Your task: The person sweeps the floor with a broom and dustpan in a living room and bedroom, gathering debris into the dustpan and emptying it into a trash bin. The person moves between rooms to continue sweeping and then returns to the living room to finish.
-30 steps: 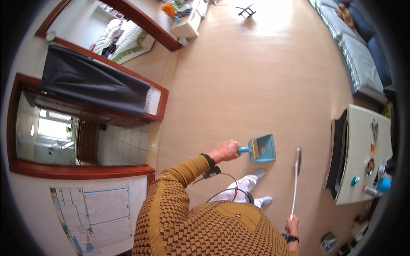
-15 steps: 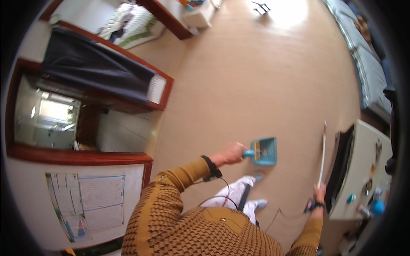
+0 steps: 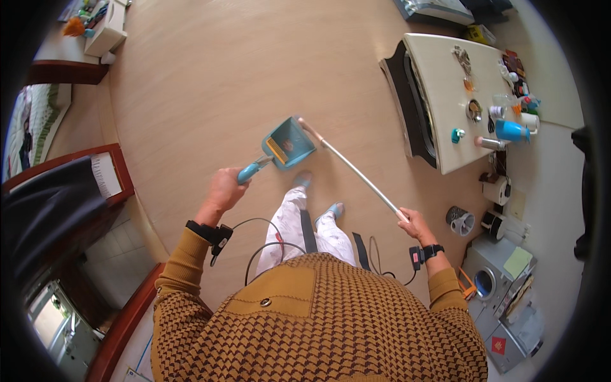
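My left hand (image 3: 224, 190) is closed around the handle of a blue dustpan (image 3: 300, 150), held out in front of my feet. A yellow strip runs across the pan near its handle, and some small bits seem to lie inside. In my right hand (image 3: 417, 226) is the upper end of a long white stick (image 3: 361, 174). It slants down and leftward to a narrow pinkish-brown end close against the dustpan's right rim. What kind of head the stick has, I cannot make out. Both wrists wear black bands with cables.
A cream table (image 3: 439, 108) carrying a blue jug (image 3: 511, 131), bottles and small items stands right. Near it are a waste bin (image 3: 459, 220) and a grey washing machine (image 3: 489, 280). A dark curtain (image 3: 51, 197) hangs by a wooden door frame (image 3: 121, 169) at left.
My view has turned toward the right, bringing the table further into sight. The stick's lower end has come over from far right to beside the dustpan. Both hands keep their holds.
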The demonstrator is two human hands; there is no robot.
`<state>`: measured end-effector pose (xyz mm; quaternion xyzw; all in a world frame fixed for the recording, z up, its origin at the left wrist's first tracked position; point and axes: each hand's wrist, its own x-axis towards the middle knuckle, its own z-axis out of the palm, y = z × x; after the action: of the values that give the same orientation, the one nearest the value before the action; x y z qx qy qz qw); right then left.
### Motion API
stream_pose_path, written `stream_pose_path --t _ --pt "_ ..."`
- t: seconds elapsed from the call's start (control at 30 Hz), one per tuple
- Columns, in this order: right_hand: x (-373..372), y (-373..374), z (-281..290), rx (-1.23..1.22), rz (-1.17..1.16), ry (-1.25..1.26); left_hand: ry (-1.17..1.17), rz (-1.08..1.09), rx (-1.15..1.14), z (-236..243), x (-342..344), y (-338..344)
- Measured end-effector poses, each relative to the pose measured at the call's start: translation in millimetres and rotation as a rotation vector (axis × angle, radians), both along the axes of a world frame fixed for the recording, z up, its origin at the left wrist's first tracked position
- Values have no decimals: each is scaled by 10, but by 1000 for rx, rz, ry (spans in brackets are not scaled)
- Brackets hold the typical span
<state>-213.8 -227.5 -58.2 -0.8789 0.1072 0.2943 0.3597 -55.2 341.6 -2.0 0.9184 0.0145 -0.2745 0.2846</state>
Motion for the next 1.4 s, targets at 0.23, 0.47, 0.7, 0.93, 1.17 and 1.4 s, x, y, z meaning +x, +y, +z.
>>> stream_pose_path --t 0.23,0.47,0.7,0.93,1.17,1.4 --pt "-129 70 -332 -266 -195 48 -14 -48 -64 -43 59 -20" --pt "129 855 -790 -175 -347 295 46 -109 -35 -21 154 -109" --pt "-366 789 -157 244 -228 437 -36 -180 -36 12 65 -151" --pt "-1749 493 289 205 -419 244 -113 -210 -106 -86 -265 -84" --pt "-3297 500 -51 -51 -597 36 -240 -149 -51 163 -1145 209" --pt "-4505 281 -523 -211 -827 64 -212 3 -26 309 -1883 709"
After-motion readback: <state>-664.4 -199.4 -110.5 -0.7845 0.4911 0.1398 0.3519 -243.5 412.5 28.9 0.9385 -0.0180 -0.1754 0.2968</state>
